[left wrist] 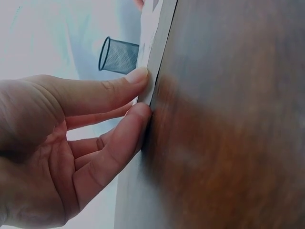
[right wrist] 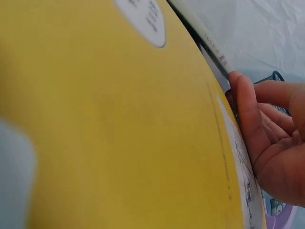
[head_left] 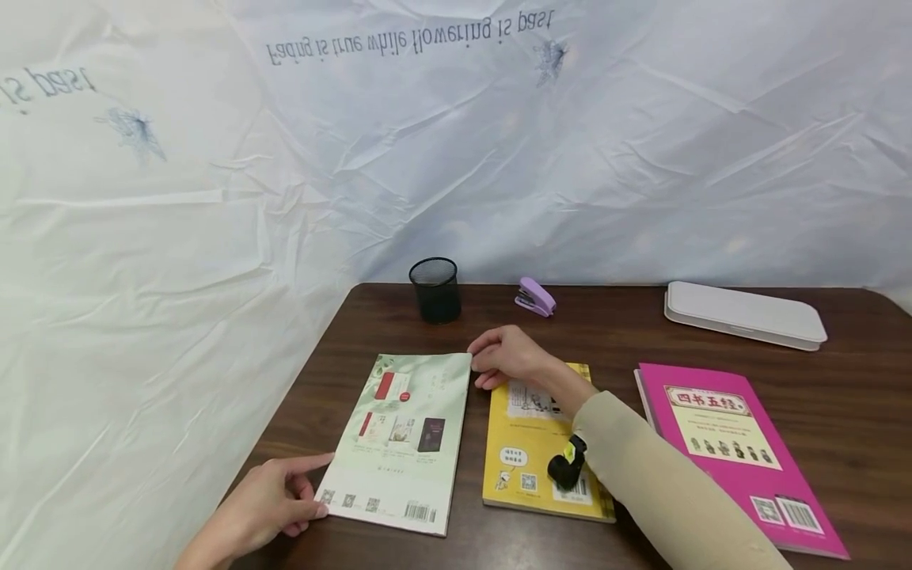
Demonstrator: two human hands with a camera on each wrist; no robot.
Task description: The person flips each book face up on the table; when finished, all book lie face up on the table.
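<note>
**Right wrist: fingers at a book's edge**

I see my right hand [right wrist: 274, 143] at the frame's right, fingers [right wrist: 248, 114] loosely curled against the edge of a pale book [right wrist: 209, 40]. A yellow book [right wrist: 109, 124] fills the view left of the hand. Beyond the fingertips a black mesh cup [right wrist: 275, 76] peeks out; something purple [right wrist: 281, 220] sits below the palm.

Table [head_left: 712, 317] is showing dark brown woodgrain, everything placed off it. Pale green book [head_left: 402, 439] near its left edge is carrying red, cream and dark thumbnails plus black barcodes. Yellow book [head_left: 530, 455] at table centre is showing white patches with black cartoon line art. Magenta book [head_left: 737, 451] toward the table's right is wearing a cream panel with a red title block. Black mesh cup [head_left: 435, 290], lilac stapler [head_left: 535, 297] and white case [head_left: 744, 314] are sitting along the table's far edge. Beige sleeve [head_left: 655, 483] is crossing the table. White crinkled sheet [head_left: 499, 158] behind the table is bearing grey lettering
</note>
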